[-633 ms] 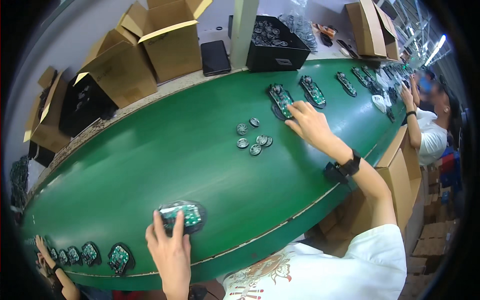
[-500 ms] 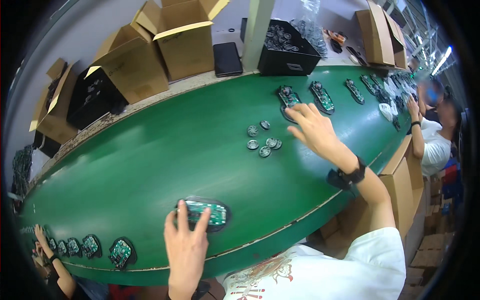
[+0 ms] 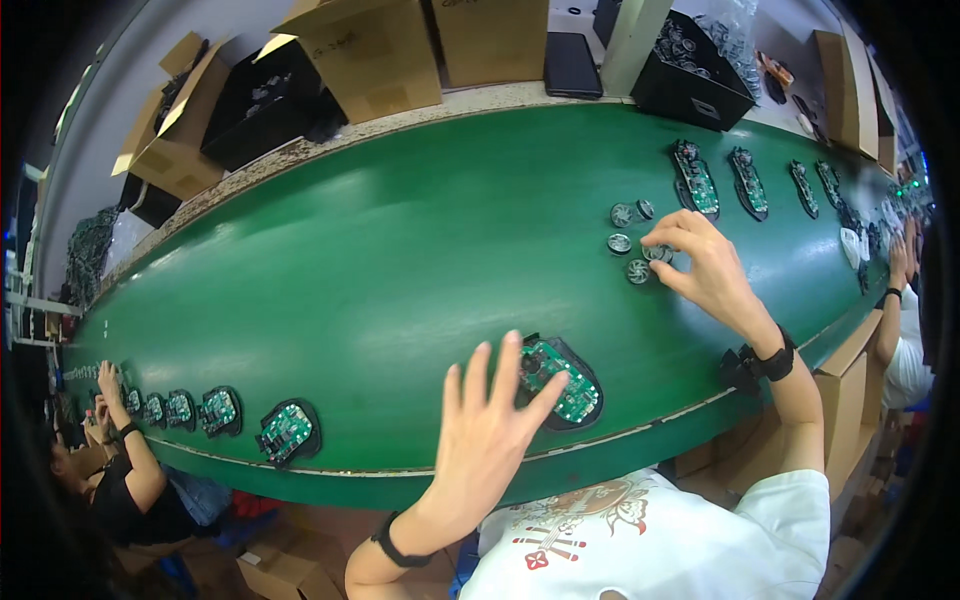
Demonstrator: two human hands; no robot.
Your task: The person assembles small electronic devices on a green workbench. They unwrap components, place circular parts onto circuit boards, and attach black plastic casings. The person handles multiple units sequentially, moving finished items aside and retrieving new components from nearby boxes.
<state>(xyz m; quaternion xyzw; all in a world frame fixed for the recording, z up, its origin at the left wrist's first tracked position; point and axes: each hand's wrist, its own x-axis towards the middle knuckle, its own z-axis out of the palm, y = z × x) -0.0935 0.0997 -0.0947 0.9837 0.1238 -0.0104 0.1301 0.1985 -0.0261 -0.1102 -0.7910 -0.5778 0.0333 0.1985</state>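
Note:
My right hand (image 3: 708, 268) is curled over a small group of grey spoked wheels, with thumb and forefinger closed around one wheel (image 3: 657, 253). Beside it on the green surface lie several others, among them a wheel (image 3: 622, 215) and a wheel (image 3: 638, 271). My left hand (image 3: 487, 430) has its fingers spread. Its thumb and forefinger reach over the near edge of an opened mouse-shaped black housing (image 3: 575, 385) with a green circuit board; whether they touch it I cannot tell.
More board-bearing housings stand at far right (image 3: 697, 180) and along the near left edge (image 3: 288, 432) of the green bench (image 3: 380, 270). Cardboard boxes (image 3: 370, 60) and a black bin of wheels (image 3: 690, 90) line the back. Co-workers sit at both ends, one hand (image 3: 108, 382) at left.
The view has shifted left. My right hand has come from near the far housings to the wheels and closed on one. My left hand's fingers have spread wider beside the near housing.

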